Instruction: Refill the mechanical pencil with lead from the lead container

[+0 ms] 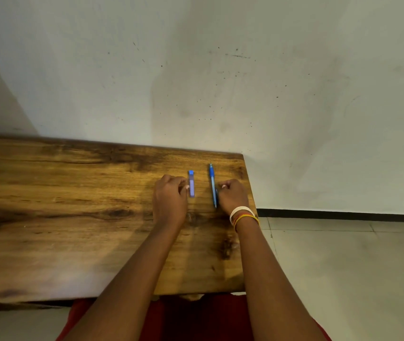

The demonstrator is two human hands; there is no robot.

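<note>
A small clear lead container (191, 184) with a blue cap lies flat on the wooden table (73, 205), cap pointing away from me. To its right, a blue mechanical pencil (212, 185) lies parallel to it, tip pointing at the wall. My left hand (170, 200) rests on the table just left of the container, fingers curled, one fingertip touching its left side. My right hand (233, 195) rests just right of the pencil, fingers curled against its lower barrel. No finger wraps around either object.
The table's right edge (251, 193) runs close beside my right hand, with tiled floor (343, 267) beyond it. A stained pale wall (220, 82) stands right behind the table. Bangles (244, 215) circle my right wrist.
</note>
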